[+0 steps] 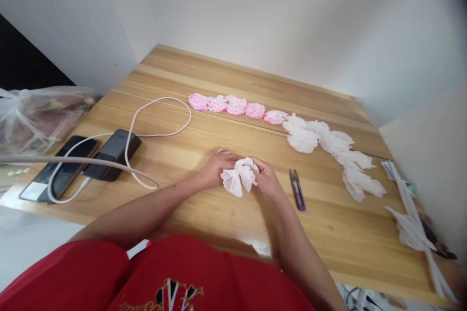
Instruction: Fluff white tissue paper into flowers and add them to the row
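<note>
Between my two hands, above the front middle of the wooden table, is a white tissue-paper flower (239,177) with ruffled, fanned-out petals. My left hand (219,167) closes on its left side, and the fingertips pass partly behind it. On the right side my right hand (266,177) pinches the paper near its upper edge. Just right of that hand lies a pair of thread snips (297,190) with purple handles, blades pointing away from me. Beyond the hands runs a row of pink-and-white paper flowers (236,106), continued to the right by several plain white paper flowers (333,141).
On the left of the table (219,223), a white cable (189,116) loops around a black power bank (111,154) and a phone (58,170). A clear plastic bag (44,116) stands past the left edge. White tissue strips (412,228) lie along the right edge. Walls close off the back.
</note>
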The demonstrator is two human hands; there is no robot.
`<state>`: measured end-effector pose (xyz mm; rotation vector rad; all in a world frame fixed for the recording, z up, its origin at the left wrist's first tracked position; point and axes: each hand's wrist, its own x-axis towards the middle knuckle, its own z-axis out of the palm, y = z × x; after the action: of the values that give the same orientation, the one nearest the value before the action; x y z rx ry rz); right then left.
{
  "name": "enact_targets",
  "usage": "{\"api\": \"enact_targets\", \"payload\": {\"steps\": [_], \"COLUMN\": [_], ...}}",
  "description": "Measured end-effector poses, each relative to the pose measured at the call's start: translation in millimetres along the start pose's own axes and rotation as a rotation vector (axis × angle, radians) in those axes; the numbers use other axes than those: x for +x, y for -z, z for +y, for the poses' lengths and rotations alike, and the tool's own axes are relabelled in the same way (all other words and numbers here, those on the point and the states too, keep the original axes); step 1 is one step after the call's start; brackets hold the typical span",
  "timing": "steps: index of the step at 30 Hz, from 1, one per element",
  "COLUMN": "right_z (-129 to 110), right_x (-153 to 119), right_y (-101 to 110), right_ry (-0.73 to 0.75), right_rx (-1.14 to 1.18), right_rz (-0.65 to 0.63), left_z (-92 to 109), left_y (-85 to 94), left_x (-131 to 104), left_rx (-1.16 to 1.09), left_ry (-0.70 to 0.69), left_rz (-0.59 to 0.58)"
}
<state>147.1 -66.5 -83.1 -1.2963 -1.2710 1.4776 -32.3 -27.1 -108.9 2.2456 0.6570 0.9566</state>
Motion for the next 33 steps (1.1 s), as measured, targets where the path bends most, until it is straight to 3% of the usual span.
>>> {"api": "enact_targets", "payload": {"steps": [3,6,10,14,18,24,33], "right_z": [4,7,9,9,7,6,1], "right_x": [5,11,14,13,12,8,-3], "right_y": [0,3,6,4,1,-5,-20], "right_ry": [0.006,0.046,0.073,0.084,0.096,0.143,0.455], "right_rx": [0.124,0.217,0.220,0.094,0.068,-0.082,-0.545], "right_rz": [0.153,0.305,0.403,0.493,0.481,0.458,0.442], "left_z": [5,8,8,10,13,15,15], "left_y": [1.5,4.1,7.3,5.9,3.7,1.9,-2.1], "left_x": [1,1,-1,-2,-1,1,-1], "left_rx": [-0.099,-0.220,-0.333,-0.551,-0.562,-0.653,-0.514], "left_ry": [0.082,0.169,0.339,0.394,0.432,0.449,0.397], "left_rz": [0.063,0.206,0.334,0.203,0.118,0.107,0.120]}}
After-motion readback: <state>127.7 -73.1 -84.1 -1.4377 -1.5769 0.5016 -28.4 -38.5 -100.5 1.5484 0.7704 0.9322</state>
